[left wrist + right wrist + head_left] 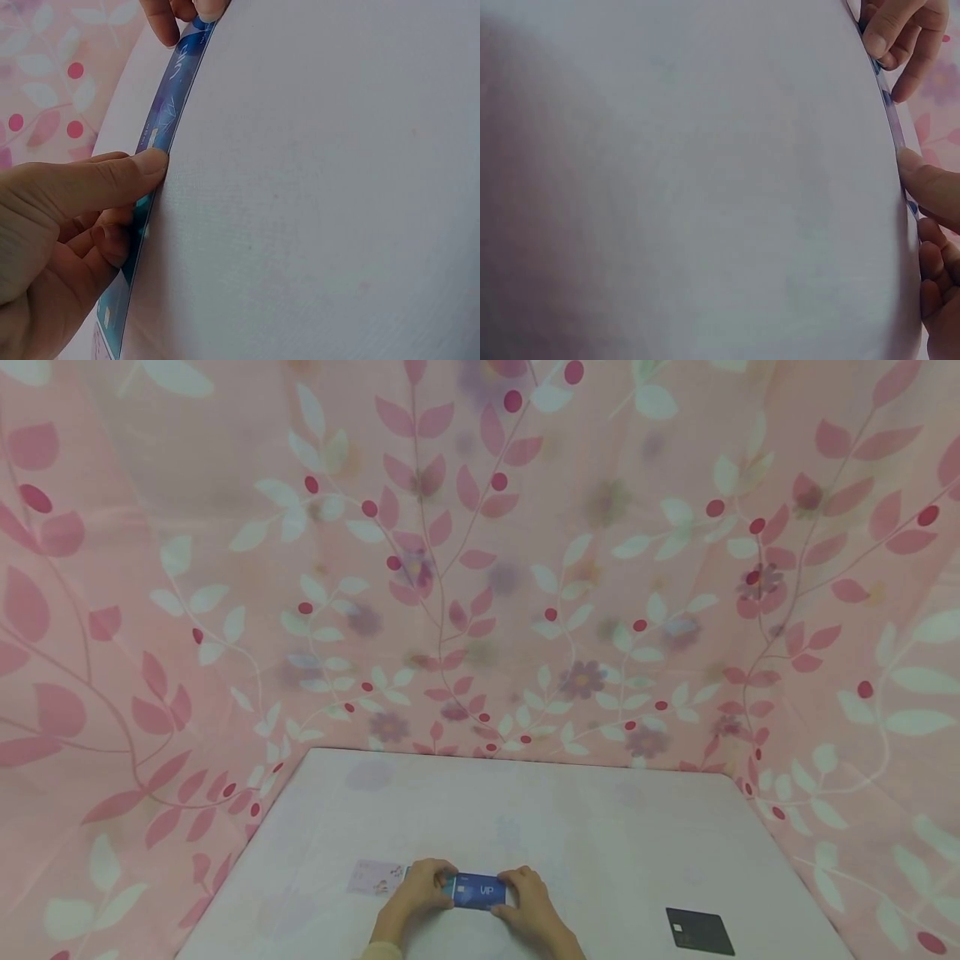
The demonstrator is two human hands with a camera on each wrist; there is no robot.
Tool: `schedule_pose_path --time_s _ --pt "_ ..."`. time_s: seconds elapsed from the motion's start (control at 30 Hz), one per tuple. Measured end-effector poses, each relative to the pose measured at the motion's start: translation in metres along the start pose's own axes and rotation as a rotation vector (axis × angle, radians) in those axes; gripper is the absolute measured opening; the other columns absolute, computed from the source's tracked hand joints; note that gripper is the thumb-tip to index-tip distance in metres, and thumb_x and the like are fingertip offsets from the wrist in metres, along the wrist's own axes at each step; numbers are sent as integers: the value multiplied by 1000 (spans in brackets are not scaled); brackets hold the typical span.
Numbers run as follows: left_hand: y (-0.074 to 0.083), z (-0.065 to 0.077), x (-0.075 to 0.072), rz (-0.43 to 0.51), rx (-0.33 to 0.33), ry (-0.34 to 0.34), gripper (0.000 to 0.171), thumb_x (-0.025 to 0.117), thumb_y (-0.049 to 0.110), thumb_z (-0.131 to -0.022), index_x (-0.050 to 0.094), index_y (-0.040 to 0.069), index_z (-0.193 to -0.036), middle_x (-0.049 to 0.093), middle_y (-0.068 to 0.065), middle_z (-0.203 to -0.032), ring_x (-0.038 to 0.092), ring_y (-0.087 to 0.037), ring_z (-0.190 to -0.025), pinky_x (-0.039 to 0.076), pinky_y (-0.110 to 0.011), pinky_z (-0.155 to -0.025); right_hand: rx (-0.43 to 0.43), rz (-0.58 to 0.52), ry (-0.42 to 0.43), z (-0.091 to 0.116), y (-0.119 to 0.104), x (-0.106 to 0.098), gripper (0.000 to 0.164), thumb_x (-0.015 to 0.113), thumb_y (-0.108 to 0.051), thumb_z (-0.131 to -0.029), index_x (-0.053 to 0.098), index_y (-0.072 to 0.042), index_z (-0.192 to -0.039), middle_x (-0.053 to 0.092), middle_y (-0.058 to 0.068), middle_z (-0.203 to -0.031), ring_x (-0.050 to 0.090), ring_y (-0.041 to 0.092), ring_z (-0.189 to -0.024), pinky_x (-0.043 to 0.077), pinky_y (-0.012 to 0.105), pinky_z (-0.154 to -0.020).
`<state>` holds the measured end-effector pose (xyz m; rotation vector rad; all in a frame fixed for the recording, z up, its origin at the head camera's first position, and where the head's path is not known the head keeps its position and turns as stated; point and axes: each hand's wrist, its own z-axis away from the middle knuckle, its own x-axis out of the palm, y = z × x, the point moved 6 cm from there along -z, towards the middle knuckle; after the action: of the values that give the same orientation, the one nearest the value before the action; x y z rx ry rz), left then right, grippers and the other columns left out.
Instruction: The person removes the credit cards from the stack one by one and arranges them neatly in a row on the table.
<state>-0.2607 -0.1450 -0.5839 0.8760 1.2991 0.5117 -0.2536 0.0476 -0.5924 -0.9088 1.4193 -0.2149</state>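
A blue card marked VIP (480,892) lies flat on the white table, between my two hands. My left hand (420,888) grips its left end, thumb at the near edge and fingers at the far edge. At the right end, my right hand (531,898) holds its corners in the same way. A teal card (114,315) shows under and beyond my left hand in the left wrist view, mostly covered by the fingers. Left of that hand lies a pale pink patterned card (371,877). The right wrist view shows the cards only edge-on.
A black card (700,932) with a light chip lies apart at the right of the table (600,827). Pink leaf-patterned cloth (480,635) hangs behind the table and along both sides.
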Motion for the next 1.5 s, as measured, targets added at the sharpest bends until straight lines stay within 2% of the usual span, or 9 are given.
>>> schedule_pose_path --time_s 0.33,0.6,0.93,1.17,1.37,1.5 --pt "-2 0 1 -3 20 8 43 79 -1 -61 67 -1 -103 57 0 -77 48 -11 -69 41 -24 -62 -5 -16 29 3 2 2 47 73 -27 -78 60 -3 -115 52 2 -103 48 24 -96 42 44 -86" --pt "-2 0 1 -3 26 5 42 78 0 -63 67 -2 -104 56 0 -77 48 -11 -69 41 -24 -62 37 -44 10 3 2 2 47 72 -26 -79 59 -3 -117 51 2 -104 48 25 -98 42 48 -88" --pt "-2 2 2 8 -10 -2 41 77 0 -65 67 -1 -105 55 -1 -78 46 -12 -66 40 -22 -58 0 -48 33 7 0 2 47 71 -27 -79 59 -2 -117 50 2 -105 47 25 -97 40 47 -87" --pt "-3 3 2 16 -24 -2 41 76 1 -66 66 0 -105 54 -1 -79 46 -12 -67 39 -22 -58 29 -48 19 5 1 3 45 70 -27 -80 60 -3 -117 50 0 -104 47 22 -97 41 45 -87" --pt "-1 2 2 14 8 4 41 76 0 -66 66 -2 -105 55 -2 -80 45 -12 -68 39 -22 -58 -22 -31 45 7 -2 1 44 71 -26 -80 60 -3 -116 51 1 -103 47 22 -95 41 42 -85" --pt "-2 2 2 7 8 7 41 76 1 -66 66 -2 -105 54 -2 -80 45 -12 -68 39 -22 -58 -17 -26 44 7 -1 1 43 70 -27 -81 60 -4 -116 51 0 -104 47 21 -96 41 42 -86"
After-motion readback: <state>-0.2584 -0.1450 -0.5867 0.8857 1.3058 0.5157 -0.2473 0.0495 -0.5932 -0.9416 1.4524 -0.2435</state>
